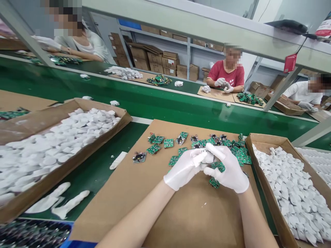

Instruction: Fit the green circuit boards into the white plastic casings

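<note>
Both of my hands wear white gloves and meet over the brown cardboard sheet point(134, 199). Between them is a small white padded piece point(209, 157), partly covered by the fingers. My left hand point(184, 168) pinches it from the left. My right hand point(230, 168) curls around its right side, fingers on top and thumb below. Whether a board sits inside the piece is hidden. Several small green circuit boards point(169, 143) lie scattered beyond and beneath the hands, some with dark components facing up, such as one board point(139, 157) at the left.
Cardboard trays of white padded pieces stand at left point(74, 132) and right point(297, 193). White finger-shaped cloth scraps point(71, 205) lie on the green bench. Past a green conveyor belt point(165, 103), several people work, one in a red shirt point(227, 74). A metal frame point(219, 26) crosses overhead.
</note>
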### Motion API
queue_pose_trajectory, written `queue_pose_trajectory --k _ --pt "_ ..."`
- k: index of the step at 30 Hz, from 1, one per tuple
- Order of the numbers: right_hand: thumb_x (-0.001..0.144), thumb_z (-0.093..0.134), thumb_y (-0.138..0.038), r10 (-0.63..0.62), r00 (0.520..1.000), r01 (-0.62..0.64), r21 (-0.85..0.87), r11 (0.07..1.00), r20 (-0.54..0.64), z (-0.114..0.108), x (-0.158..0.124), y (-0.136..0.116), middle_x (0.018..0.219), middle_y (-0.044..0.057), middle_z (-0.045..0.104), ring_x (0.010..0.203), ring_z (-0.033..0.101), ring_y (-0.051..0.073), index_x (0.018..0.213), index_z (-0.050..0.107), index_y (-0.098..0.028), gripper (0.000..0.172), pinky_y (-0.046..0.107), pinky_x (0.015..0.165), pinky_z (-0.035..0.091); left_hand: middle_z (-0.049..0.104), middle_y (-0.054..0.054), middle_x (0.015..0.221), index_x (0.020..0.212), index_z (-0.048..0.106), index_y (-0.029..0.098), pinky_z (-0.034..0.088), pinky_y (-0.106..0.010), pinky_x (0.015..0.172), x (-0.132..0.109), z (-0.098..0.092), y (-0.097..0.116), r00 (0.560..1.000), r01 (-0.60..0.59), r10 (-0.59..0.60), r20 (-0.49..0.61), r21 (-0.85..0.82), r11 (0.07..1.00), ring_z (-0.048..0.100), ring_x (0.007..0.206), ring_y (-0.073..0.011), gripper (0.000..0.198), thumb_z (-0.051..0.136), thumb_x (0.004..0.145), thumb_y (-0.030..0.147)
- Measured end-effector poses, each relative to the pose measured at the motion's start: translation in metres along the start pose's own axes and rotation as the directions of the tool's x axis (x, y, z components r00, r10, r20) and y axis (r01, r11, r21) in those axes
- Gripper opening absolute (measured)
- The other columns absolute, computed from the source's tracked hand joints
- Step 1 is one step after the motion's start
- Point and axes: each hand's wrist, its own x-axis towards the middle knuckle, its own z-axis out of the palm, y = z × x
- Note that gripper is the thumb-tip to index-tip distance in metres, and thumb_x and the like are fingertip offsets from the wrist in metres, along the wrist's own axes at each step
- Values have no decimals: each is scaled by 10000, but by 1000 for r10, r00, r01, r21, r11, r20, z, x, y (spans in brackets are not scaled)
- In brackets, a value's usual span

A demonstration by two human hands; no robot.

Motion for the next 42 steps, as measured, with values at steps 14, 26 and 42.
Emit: queue_pose_trajectory --k 14,26,42 --pt "844 602 -109 60 997 -60 -4 998 -46 10 -3 -2 1000 48 656 872 641 232 1478 338 -358 731 362 749 549 421 16 628 562 475 170 344 -274 574 1 0 1 997 7 4 -76 145 989 393 636 -119 289 683 739 267" --pt "880 635 -240 116 988 -117 0 993 -99 9 -6 3 1064 74 674 930 651 236 1370 506 -303 510 379 798 559 551 -16 725 650 567 161 391 -306 661 -2 1 0 1000 -20 21 -7 120 993 494 696 -149 275 769 693 343" --pt "913 606 -411 227 958 -186 225 957 -174 14 -4 -5 1090 85 585 1039 606 240 1229 606 -294 337 420 849 561 505 -4 666 634 590 145 343 -285 582 0 -1 -8 997 -20 33 74 -177 984 437 597 -117 371 712 780 463"
